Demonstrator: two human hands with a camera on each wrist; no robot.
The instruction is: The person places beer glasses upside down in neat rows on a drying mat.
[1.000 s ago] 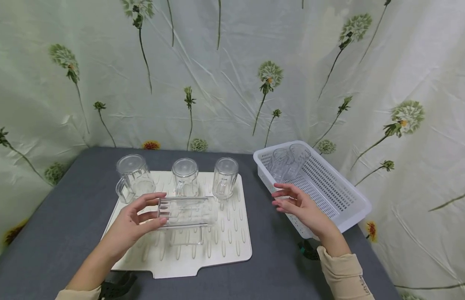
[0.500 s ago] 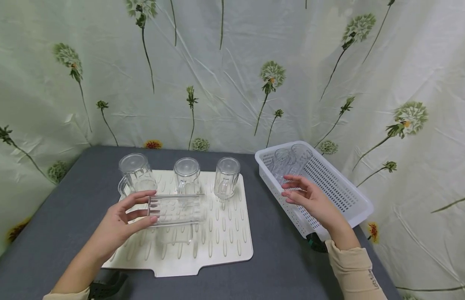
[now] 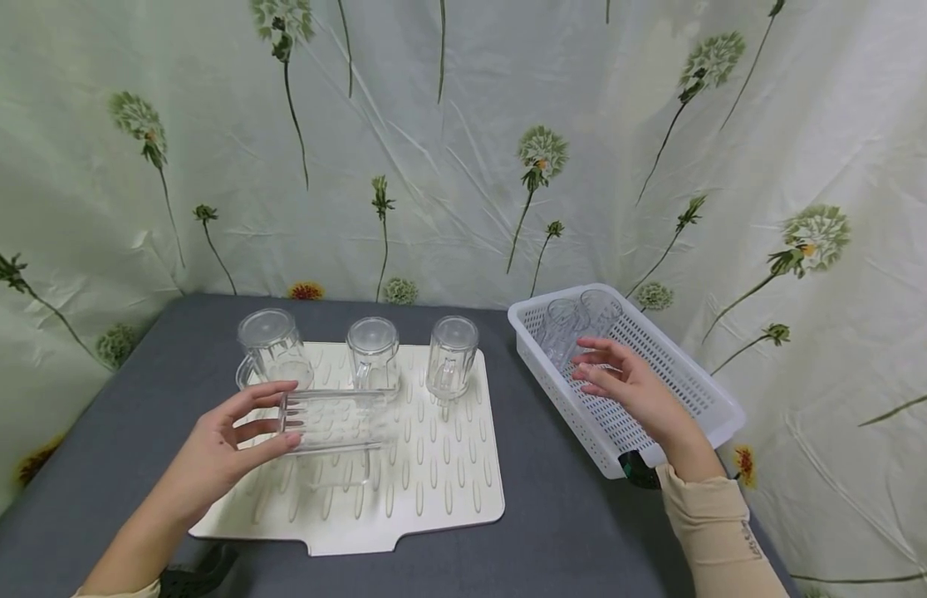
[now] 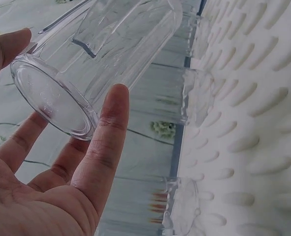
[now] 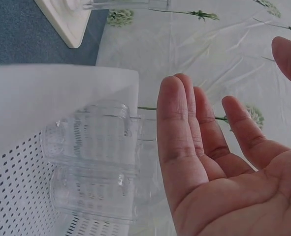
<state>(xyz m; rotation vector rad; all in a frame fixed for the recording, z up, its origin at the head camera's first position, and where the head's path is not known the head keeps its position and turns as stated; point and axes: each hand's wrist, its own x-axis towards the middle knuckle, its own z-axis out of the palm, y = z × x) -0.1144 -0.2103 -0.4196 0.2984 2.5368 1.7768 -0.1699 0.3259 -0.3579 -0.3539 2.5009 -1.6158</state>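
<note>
Above the left part of a white ribbed mat, a clear glass mug is held on its side in the air, apart from the mat, with its base to the left and its mouth to the right. The left hand has it by the base end, the grip pinching it between the thumb and the fingers. Behind it, along the far side of the mat, three more glass mugs make a row with their flat bases up: a left mug at the far left corner, a middle mug, and a right mug near the far right corner.

To the right of the mat, well apart from it, a white perforated basket sits at a slant on the dark tabletop. Two clear glasses are side by side toward its far left end. Over the basket hangs the right hand, its grip loosely spread, the thumb well away from the gently bent fingers, with nothing between them. A beige sleeve covers that forearm. Behind everything at the far side hangs a pale curtain printed with dandelions.
</note>
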